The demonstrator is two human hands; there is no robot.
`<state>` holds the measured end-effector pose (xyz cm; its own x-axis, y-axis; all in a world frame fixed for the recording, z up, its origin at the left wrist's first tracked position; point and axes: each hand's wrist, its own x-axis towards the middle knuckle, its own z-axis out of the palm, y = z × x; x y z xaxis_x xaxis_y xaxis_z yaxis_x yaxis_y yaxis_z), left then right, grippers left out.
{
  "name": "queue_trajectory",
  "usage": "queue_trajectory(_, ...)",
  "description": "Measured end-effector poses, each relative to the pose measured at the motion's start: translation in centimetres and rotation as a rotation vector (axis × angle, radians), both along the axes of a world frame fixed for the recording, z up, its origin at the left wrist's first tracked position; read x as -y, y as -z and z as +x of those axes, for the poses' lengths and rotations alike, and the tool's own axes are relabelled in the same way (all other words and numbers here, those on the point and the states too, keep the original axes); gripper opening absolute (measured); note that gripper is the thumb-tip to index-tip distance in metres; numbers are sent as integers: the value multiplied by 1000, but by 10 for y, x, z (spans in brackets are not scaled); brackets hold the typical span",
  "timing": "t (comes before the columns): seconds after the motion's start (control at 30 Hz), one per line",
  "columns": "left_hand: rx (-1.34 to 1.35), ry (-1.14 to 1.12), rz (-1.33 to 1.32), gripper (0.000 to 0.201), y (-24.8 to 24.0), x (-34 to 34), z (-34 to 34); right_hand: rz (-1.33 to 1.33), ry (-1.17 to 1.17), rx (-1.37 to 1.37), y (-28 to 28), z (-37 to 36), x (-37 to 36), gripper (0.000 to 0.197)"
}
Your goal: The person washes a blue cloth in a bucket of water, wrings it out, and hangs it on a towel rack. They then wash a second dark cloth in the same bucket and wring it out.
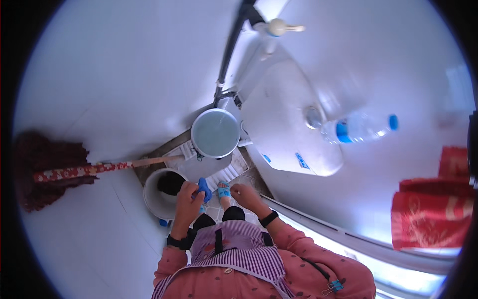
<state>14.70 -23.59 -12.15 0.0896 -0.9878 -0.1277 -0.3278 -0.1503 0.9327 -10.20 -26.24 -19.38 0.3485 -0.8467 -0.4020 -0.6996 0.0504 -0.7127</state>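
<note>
My left hand [187, 203] is closed around a crumpled blue piece of cloth or plastic [203, 190], which sticks out past the fingers on the right. Below and beside that hand stands a pale bucket [152, 199] with something dark inside. My right hand [249, 197] hangs to the right with curled fingers, apart from the left, and nothing shows in it. Between the two hands, lower down, is my foot in a blue slipper [223, 190]. Farther off stands a white-rimmed bucket [215, 133] holding cloudy water.
A white washbasin [284, 109] juts out at the right, with a clear plastic bottle [366, 128] by it and a tap [279, 28] above. A mop [84, 172] leans along the left wall. Red packets [432, 214] are at far right. A ridged white floor pan [226, 172] lies below.
</note>
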Motion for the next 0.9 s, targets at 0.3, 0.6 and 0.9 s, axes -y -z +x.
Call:
queue_trajectory(0.3, 2, 422, 192, 16, -31, -20, -9, 54, 660, -310, -21, -114, -201, 26)
queue_trajectory(0.6, 208, 1093, 173, 21, -70, -44, -77, 497, 1713, 108, -45, -86, -437, 23)
queue_trajectory(0.9, 268, 1520, -8, 20, -101, -123, -226, 519, 2178, 522, 4, -41, -576, 19)
